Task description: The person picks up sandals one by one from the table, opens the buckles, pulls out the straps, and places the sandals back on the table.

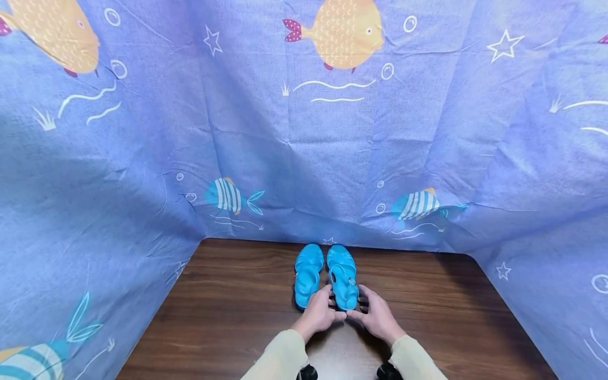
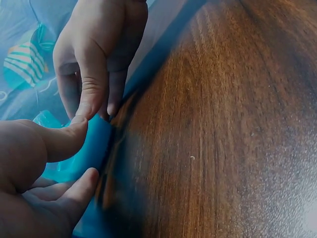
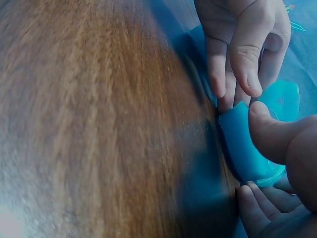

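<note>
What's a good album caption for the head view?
Left hand and right hand flank a blue sandal's heel, its mate alongside.

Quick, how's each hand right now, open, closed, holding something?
Left hand: open, at the left side of the right-hand sandal, no clear grip.
Right hand: open, at that sandal's right side, no clear grip.

No text, label, brand or number is showing legibly on the blue sandals (image 1: 310, 256). Behind the sandals, the cloth (image 1: 332, 153) is bearing printed outline stars (image 1: 212, 40), but no readable letters. The tabletop (image 1: 237, 295) under the sandals and the sleeves (image 1: 285, 353) in front of them are displaying no legible writing.
</note>
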Demonstrator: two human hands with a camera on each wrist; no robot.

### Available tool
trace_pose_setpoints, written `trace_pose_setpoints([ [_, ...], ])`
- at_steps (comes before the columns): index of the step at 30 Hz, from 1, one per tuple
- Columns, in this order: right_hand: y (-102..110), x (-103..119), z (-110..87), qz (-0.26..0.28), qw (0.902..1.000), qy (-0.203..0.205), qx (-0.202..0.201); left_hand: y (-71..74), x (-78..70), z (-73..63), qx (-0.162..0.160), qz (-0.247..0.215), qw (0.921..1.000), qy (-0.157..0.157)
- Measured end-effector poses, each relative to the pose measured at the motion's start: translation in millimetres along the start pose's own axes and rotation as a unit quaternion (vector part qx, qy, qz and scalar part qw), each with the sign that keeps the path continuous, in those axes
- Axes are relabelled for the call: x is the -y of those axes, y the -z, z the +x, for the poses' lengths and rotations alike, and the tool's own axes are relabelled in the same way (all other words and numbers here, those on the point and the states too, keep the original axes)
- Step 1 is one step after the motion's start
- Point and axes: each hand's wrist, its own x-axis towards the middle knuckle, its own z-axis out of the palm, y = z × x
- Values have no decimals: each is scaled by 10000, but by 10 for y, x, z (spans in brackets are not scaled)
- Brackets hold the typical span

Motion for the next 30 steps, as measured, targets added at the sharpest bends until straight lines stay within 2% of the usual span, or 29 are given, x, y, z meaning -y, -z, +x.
trace_pose_setpoints([
  [9, -25, -13, 22, 437, 9990, 8, -89, -5, 2, 38, -69, -1, 9999, -79],
  [19, -72, -25, 37, 406, 9989, -72, -211, -15, 2, 40, -109, 8, 9999, -120],
  [27, -80, -43, 28, 482, 9985, 88, -230, -28, 5, 25, -196, -3, 9995, -237],
  [30, -78, -26, 31, 526, 9982, 149, -254, -26, 4, 34, -223, -12, 9996, -179],
])
